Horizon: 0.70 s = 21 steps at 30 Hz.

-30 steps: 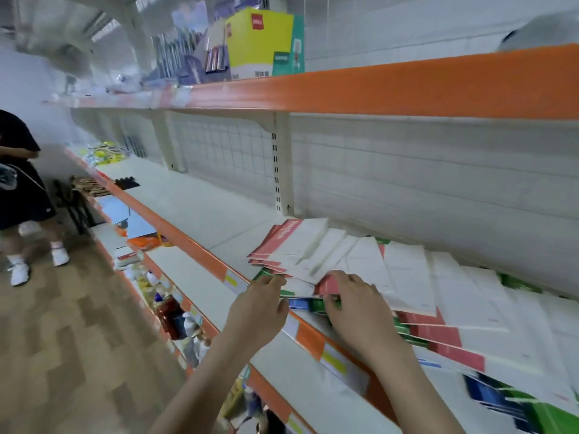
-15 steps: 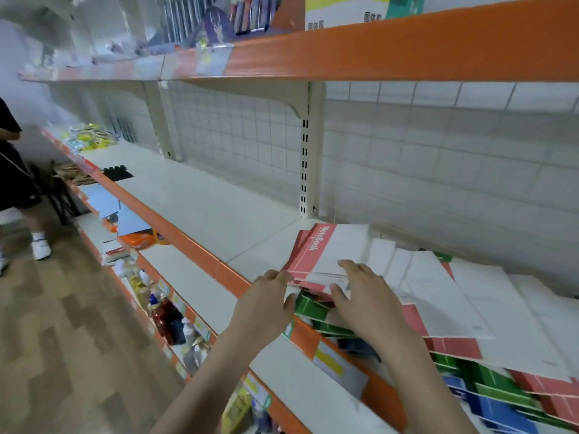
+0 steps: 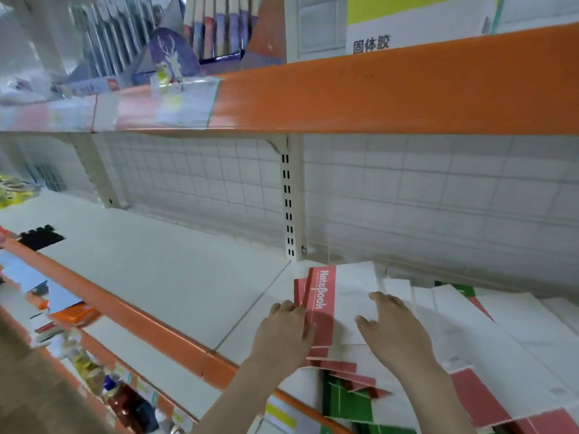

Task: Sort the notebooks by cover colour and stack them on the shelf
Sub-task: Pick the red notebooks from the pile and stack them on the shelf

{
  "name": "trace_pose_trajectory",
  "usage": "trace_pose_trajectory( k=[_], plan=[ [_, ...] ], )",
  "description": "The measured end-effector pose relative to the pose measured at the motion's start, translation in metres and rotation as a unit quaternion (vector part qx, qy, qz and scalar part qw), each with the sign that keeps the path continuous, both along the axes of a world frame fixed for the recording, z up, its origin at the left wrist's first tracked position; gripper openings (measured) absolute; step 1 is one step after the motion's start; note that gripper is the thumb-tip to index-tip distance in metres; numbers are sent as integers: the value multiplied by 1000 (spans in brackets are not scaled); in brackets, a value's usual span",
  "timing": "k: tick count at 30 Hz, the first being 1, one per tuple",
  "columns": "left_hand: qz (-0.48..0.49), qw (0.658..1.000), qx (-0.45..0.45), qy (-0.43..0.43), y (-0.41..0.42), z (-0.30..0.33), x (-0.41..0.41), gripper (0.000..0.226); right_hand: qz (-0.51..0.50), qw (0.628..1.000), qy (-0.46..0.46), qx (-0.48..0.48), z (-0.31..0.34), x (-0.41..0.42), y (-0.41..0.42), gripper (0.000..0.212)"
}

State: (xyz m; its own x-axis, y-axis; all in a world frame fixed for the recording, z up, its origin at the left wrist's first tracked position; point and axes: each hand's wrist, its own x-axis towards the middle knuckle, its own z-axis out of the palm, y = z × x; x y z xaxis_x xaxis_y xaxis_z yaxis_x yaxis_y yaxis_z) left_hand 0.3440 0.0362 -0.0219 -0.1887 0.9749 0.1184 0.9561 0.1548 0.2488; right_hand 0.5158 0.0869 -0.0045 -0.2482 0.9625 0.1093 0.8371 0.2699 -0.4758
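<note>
Sorting looks barely begun — both hands, left hand (image 3: 283, 332) and right hand (image 3: 396, 332), lie apparently flat-fingered on the red notebooks (image 3: 319, 303), green notebooks (image 3: 351, 399) mixed just beside.

Red-and-white notebooks (image 3: 338, 296), orange-edged shelf (image 3: 163, 330)
</note>
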Motion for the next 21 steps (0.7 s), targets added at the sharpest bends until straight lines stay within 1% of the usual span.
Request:
trace_pose_trajectory(
  k=[2, 4, 7, 11, 14, 16, 18, 21],
  plan=[
    [2, 1000, 4, -13, 12, -3, 1, 38, -17, 1000, -3, 5, -6, -1, 4, 52],
    [11, 1000, 4, -24, 21, -7, 4, 46, -26, 1000, -2, 18, -11, -3, 7, 51],
    [28, 997, -2, -66, 32, -9, 5, 56, -22, 999, -15, 44, -16, -7, 7, 46],
    [34, 991, -36, -126, 43, -6, 3, 54, -26, 997, -9, 71, -22, -9, 7, 42],
    [37, 983, -46, -174, 48, -7, 2, 50, -23, 996, 34, 80, -23, -9, 7, 39],
    [43, 980, -35, -190, 49, -9, 3, 60, -27, 994, 75, 79, -23, -8, 6, 39],
    [44, 982, -24, -183, 49, -11, 5, 70, -44, 990, 114, 70, -22, -6, 5, 43],
    [35, 983, -10, -178, 47, -15, 7, 75, -66, 983, 166, 51, -18, -6, 3, 53]
  ],
)
